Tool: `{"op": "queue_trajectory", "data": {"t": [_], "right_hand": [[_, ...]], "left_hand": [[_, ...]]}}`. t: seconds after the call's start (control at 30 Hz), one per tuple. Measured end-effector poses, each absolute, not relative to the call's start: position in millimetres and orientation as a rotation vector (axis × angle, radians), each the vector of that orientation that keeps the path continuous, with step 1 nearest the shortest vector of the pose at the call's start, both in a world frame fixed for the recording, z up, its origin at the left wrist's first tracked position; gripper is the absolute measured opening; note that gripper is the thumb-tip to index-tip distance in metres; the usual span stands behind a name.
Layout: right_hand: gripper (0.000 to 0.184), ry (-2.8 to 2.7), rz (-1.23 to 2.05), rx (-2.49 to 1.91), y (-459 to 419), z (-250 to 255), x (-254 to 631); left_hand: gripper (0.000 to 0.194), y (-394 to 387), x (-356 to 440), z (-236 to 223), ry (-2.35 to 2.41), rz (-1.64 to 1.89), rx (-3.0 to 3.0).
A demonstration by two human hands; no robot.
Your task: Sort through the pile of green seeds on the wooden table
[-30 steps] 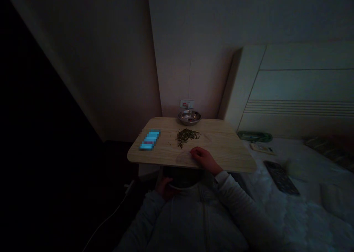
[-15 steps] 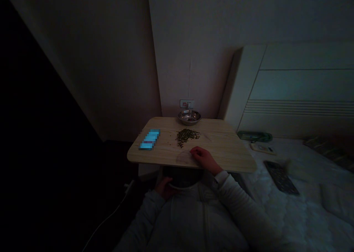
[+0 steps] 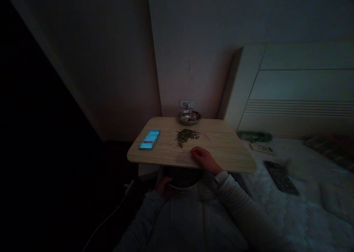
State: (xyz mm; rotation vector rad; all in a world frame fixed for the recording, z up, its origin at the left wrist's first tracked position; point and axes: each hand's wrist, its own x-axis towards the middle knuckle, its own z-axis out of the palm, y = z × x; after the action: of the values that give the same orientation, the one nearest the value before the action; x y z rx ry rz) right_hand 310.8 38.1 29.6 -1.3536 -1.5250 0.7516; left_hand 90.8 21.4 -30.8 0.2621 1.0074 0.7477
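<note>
My right hand (image 3: 204,158) rests on the near edge of a small wooden table (image 3: 226,152), fingers curled over a pale thin patch (image 3: 183,158) on the tabletop; what it grips is too dim to make out. My left hand (image 3: 163,187) is below the table edge, holding the rim of a bowl (image 3: 179,178) in my lap. A heap of small dark green bits (image 3: 186,136) lies in the middle of the table. A steel bowl (image 3: 189,116) stands at the far edge.
A lit phone (image 3: 150,139) lies on the table's left part. A wall socket (image 3: 187,104) is behind the steel bowl. A bed (image 3: 293,200) with a remote (image 3: 280,177) and small items lies to the right. A white cable (image 3: 110,215) runs on the dark floor.
</note>
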Motion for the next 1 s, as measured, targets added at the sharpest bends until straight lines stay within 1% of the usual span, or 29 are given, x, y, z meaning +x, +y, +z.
{"op": "queue_trajectory", "data": {"t": [0.33,0.5,0.57,0.7,0.77,0.9,1.0], "right_hand": [[0.019,-1.499,0.779,-1.347,38,32,310],[0.018,-1.396,0.821,-1.313,39,34,311],[0.022,-1.295,0.834,-1.286,39,35,312],[0.036,-1.078,0.781,-1.296,39,38,314],[0.039,-1.023,0.769,-1.292,39,38,316],[0.045,-0.998,0.789,-1.264,42,36,317],[0.045,-1.031,0.768,-1.26,46,30,316]], "left_hand": [[0.039,20,93,-23,1.013,0.763,0.276],[0.039,20,93,-24,1.018,0.767,0.254],[0.036,20,94,-23,1.033,0.769,0.253],[0.028,20,94,-23,1.065,0.771,0.262],[0.025,21,94,-26,1.066,0.772,0.266],[0.028,22,94,-32,1.007,0.792,0.278],[0.03,22,94,-33,1.02,0.787,0.264]]}}
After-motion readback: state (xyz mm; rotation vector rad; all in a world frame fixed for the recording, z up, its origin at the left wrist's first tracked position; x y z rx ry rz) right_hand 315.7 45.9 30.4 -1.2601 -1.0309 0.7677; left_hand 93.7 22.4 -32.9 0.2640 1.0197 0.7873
